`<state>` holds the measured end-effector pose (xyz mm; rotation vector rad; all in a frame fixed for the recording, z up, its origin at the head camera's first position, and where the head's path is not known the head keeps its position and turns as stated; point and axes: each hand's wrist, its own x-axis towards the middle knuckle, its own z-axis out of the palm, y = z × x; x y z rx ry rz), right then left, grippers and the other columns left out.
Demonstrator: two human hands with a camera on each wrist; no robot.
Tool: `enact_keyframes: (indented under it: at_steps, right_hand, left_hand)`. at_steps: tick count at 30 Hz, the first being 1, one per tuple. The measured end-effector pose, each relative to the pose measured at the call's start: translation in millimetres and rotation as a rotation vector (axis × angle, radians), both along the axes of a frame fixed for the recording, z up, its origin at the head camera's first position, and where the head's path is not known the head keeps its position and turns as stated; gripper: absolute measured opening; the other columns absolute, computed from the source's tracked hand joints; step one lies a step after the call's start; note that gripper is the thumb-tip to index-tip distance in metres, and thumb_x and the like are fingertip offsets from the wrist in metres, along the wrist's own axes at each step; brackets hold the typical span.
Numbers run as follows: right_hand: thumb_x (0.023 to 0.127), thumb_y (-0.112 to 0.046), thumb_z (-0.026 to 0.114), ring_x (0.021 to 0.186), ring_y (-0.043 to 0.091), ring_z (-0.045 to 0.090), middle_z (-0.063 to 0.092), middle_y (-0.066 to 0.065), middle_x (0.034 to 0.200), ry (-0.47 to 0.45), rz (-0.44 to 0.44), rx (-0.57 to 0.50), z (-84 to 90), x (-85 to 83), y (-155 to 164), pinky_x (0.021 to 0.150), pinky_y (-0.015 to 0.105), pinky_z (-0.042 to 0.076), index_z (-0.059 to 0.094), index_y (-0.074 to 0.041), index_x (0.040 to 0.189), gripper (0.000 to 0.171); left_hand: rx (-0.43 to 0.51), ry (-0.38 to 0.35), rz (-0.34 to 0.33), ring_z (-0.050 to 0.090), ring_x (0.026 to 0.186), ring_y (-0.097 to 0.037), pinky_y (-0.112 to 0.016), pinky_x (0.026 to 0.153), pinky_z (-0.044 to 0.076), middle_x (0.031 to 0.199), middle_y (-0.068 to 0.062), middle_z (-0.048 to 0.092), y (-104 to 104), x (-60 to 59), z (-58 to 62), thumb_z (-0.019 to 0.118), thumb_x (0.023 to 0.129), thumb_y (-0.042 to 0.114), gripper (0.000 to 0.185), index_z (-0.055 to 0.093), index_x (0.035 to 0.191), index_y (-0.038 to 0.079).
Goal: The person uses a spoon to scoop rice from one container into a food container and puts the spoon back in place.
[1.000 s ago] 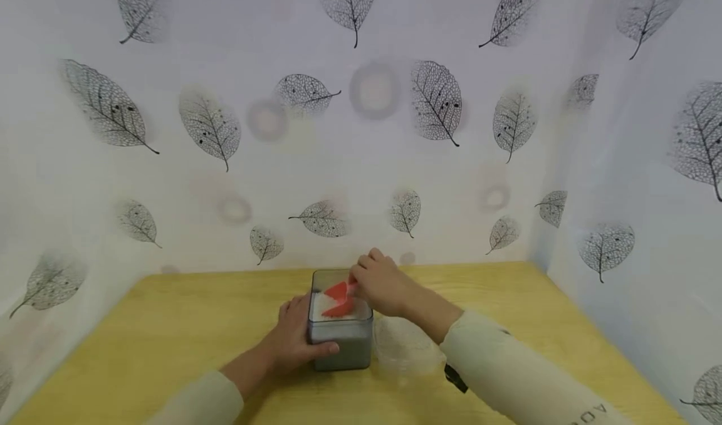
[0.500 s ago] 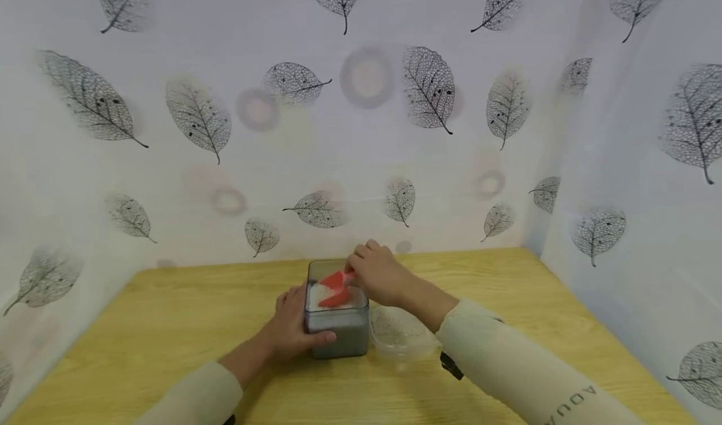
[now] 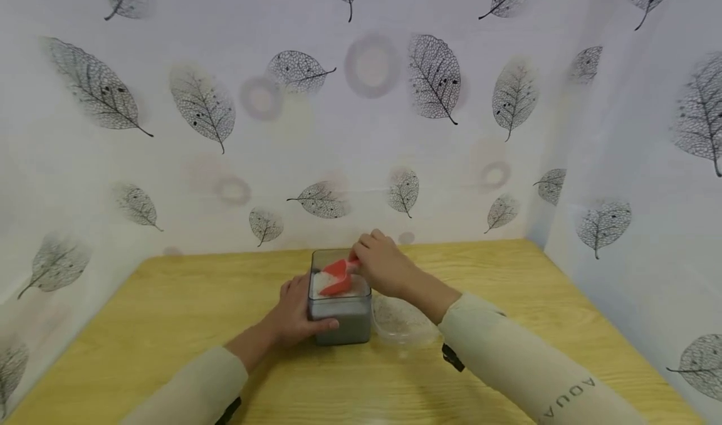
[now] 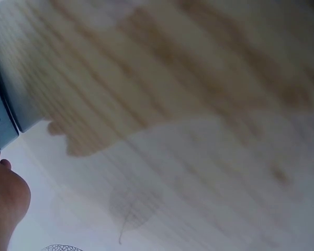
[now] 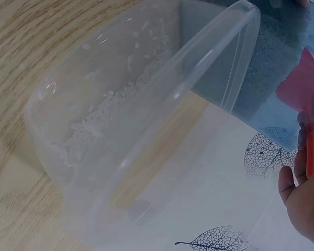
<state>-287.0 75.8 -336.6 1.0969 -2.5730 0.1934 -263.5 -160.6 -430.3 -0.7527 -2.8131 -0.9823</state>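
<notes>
A smooth red plastic scoop (image 3: 337, 276) sits in a clear glossy plastic box (image 3: 340, 315) on the matt wood-grain table (image 3: 169, 325).

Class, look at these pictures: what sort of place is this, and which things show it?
Probably a staged tabletop booth, not a real kitchen: leaf-print sheeting walls a bare wooden table, where hands work a red scoop in a grain container.

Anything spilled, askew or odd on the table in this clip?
Nothing stands out. The grey container stands upright on the table, steadied by the left hand. The right hand holds the red scoop over the rice inside. The clear tub beside it holds a few grains; no spill shows.
</notes>
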Motion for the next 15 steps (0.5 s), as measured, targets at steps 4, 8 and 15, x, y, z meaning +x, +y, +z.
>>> enact_keyframes:
  at_steps: [4, 8, 15]
  right_hand:
    - [0.100, -0.030, 0.059, 0.088, 0.021, 0.048, 0.061, 0.005, 0.101, 0.019, 0.004, -0.006, 1.7, -1.3, -1.1, 0.081, 0.037, 0.044, 0.067, -0.009, 0.106, 0.024]
    - [0.100, -0.031, 0.059, 0.087, 0.020, 0.048, 0.060, 0.004, 0.100, 0.053, -0.010, 0.009, 3.1, 0.5, 0.6, 0.079, 0.035, 0.044, 0.067, -0.009, 0.105, 0.024]
    - [0.101, -0.032, 0.059, 0.086, 0.019, 0.047, 0.058, 0.003, 0.099, 0.086, -0.041, 0.029, -0.1, 3.8, 4.3, 0.076, 0.034, 0.042, 0.066, -0.011, 0.106, 0.023]
  left_hand:
    - [-0.001, 0.025, 0.012, 0.033, 0.138, -0.034, -0.055, 0.111, 0.014, 0.146, -0.014, 0.043, -1.4, -4.4, 1.0, 0.073, 0.077, 0.061, 0.103, 0.026, 0.151, 0.006]
    - [0.005, 0.024, -0.004, 0.034, 0.136, -0.034, -0.056, 0.110, 0.015, 0.145, -0.013, 0.044, 0.2, -6.8, 1.6, 0.072, 0.078, 0.061, 0.101, 0.027, 0.150, 0.008]
    - [0.027, 0.043, -0.004, 0.035, 0.135, -0.036, -0.056, 0.109, 0.015, 0.143, -0.014, 0.045, 4.4, -4.0, -3.6, 0.072, 0.077, 0.061, 0.099, 0.029, 0.149, 0.009]
